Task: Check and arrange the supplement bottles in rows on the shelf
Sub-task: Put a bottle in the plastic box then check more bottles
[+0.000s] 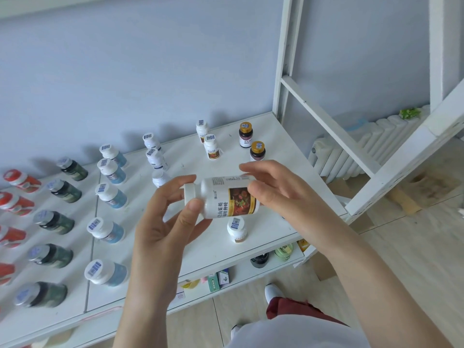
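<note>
Head view: the left hand (163, 222) grips the cap end and the right hand (273, 192) the base of a white supplement bottle (221, 197), held sideways above the shelf (288, 156). Toward the shelf's left end, the red bottles (15, 204), green bottles (57, 222) and blue bottles (110, 197) look fully rowed. The white-labelled bottles (212, 148) and brown bottles (246, 135) at its right end seem unfinished.

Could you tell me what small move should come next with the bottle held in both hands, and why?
Probably turn the white bottle upright and stand it on the shelf between the two matching bottles at the back and the one near the front edge. The left hand and right hand hold it on its side, and its red-and-gold label looks like theirs.
</note>
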